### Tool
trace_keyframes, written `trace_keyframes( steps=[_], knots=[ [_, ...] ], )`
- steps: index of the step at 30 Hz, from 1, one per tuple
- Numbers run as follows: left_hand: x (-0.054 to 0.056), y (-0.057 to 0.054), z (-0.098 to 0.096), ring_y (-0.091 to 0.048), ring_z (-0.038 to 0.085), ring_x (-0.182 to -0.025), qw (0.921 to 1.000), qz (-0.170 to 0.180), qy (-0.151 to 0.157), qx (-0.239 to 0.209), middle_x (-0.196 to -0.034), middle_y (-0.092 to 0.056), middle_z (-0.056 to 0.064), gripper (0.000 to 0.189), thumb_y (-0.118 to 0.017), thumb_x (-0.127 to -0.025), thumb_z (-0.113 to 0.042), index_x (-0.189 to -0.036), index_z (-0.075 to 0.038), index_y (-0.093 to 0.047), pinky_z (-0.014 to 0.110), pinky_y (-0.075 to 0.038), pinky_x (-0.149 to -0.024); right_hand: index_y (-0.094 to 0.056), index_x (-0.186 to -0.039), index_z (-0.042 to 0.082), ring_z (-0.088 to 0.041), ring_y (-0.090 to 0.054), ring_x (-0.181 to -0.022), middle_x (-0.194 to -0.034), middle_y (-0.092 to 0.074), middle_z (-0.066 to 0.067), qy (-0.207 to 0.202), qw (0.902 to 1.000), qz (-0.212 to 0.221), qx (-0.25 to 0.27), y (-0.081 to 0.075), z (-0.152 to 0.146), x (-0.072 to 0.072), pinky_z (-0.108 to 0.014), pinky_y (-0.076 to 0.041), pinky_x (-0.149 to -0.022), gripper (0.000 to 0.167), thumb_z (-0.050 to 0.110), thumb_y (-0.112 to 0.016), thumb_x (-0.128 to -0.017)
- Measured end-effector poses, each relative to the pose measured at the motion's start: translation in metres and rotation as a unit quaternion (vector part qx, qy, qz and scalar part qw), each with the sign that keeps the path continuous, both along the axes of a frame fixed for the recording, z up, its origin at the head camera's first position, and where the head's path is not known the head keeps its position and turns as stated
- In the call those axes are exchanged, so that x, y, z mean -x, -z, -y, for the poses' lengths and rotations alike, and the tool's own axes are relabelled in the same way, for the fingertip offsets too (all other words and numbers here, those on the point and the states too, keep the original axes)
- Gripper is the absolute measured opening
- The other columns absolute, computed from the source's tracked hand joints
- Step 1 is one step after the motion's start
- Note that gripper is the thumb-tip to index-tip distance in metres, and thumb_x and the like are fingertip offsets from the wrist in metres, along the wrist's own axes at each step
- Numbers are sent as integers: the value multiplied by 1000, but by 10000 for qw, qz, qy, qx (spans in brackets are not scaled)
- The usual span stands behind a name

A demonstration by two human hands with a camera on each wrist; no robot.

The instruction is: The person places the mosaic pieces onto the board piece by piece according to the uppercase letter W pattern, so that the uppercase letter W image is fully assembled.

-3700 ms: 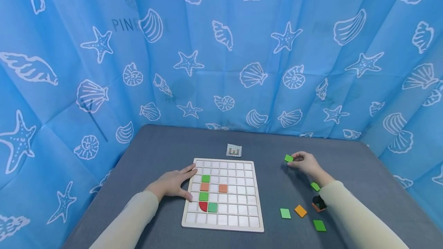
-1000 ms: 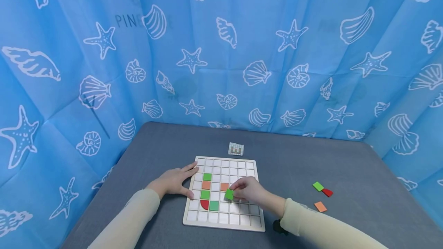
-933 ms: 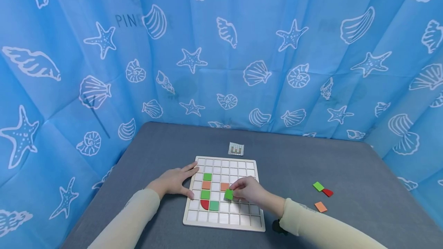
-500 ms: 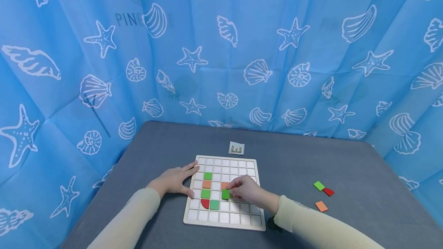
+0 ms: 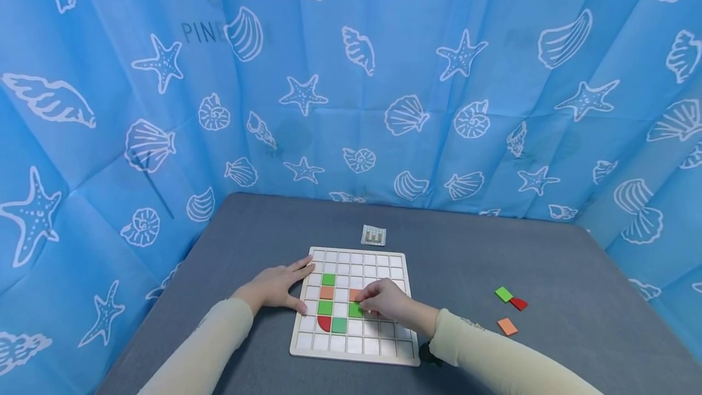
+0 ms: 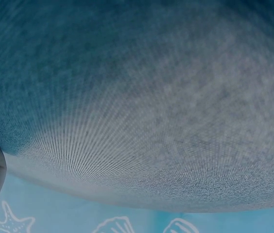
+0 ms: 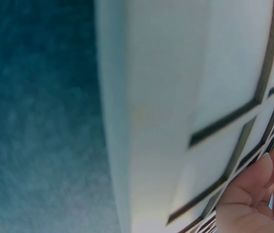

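A pale board (image 5: 378, 358) with a raised grid lies on the table. My left hand (image 5: 271, 288) rests at its left edge, fingers and thumb spread over the rim. My right hand (image 5: 386, 298) is over the board's middle, its curled fingertips at a green square tile (image 5: 355, 310) that lies flat in a cell; the fingers cover its right edge. Just above it sits an orange tile (image 5: 354, 293), partly hidden by the fingers. In the left columns are a green tile (image 5: 328, 280), an orange tile (image 5: 326, 292), another green tile (image 5: 325, 308), a red quarter-round tile (image 5: 324, 323) and a teal-green tile (image 5: 339, 325).
Right of the board lie a loose green tile (image 5: 503, 294), a red rounded piece (image 5: 518, 303) and an orange tile (image 5: 507, 326). A small patterned card (image 5: 373, 235) lies behind the board. A blue shell-print curtain (image 5: 351, 78) closes off the back of the grey table (image 5: 450, 249).
My right hand has brought the green tile from the table's right side to the board and lowered it into the cell below the orange tile. My left hand has stayed at the board's edge.
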State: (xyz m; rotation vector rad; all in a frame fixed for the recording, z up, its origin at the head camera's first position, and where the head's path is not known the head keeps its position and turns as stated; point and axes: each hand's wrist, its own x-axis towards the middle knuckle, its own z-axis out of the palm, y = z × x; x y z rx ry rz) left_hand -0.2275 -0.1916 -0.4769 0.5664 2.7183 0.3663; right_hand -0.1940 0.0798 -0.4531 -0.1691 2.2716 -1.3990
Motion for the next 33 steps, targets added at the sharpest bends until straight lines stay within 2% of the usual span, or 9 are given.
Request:
trace_keyframes(
  steps=[9, 14, 20, 25, 30, 33],
  knots=[
    [-1, 1, -1, -37, 36, -136, 10000, 10, -20, 1, -161, -20, -5, 100, -72, -74, -66, -154, -23, -30, 52, -34, -104, -68, -100, -5, -14, -54, -68, -89, -67, -5, -198, 9993, 107, 314, -3, -10, -2, -27, -46, -61, 11, -2, -61, -92],
    [-2, 2, -1, -37, 37, -136, 10000, -2, -33, -14, -161, -20, -5, 101, -72, -73, -66, -154, -23, -30, 53, -34, -103, -66, -105, -8, -15, -55, -68, -84, -62, -6, -376, 9984, -61, 417, -10, -20, -4, -30, -45, -61, 15, -1, -61, -93],
    [-2, 1, -1, -37, 37, -136, 10000, -22, -42, -19, -161, -20, -5, 100, -72, -73, -66, -154, -23, -31, 54, -34, -103, -66, -107, -8, -16, -54, -69, -79, -60, -2, -433, 9977, -345, 382, -22, -35, -4, -33, -45, -62, 18, 1, -62, -93],
    [-2, -1, -1, -37, 37, -136, 10000, -33, -34, -15, -161, -20, -5, 100, -72, -74, -65, -154, -23, -30, 54, -34, -103, -64, -109, -10, -15, -55, -69, -83, -63, -6, -362, 9980, -378, 353, -29, -51, -1, -34, -45, -63, 20, 1, -61, -93],
    [-3, -2, -1, -38, 37, -136, 10000, -45, -43, 25, -161, -20, -4, 101, -72, -73, -66, -154, -23, -30, 54, -35, -102, -64, -112, -9, -19, -59, -73, -85, -65, -5, -188, 9988, -447, 115, -39, -67, 1, -37, -47, -65, 23, 4, -61, -94],
    [-3, -2, -1, -38, 37, -136, 10000, -25, -35, 9, -161, -20, -4, 101, -72, -73, -66, -154, -23, -30, 54, -35, -103, -63, -114, -10, -21, -60, -76, -86, -65, -7, -255, 9984, -505, 51, -44, -78, 3, -38, -48, -67, 25, 6, -61, -94]
  ],
)
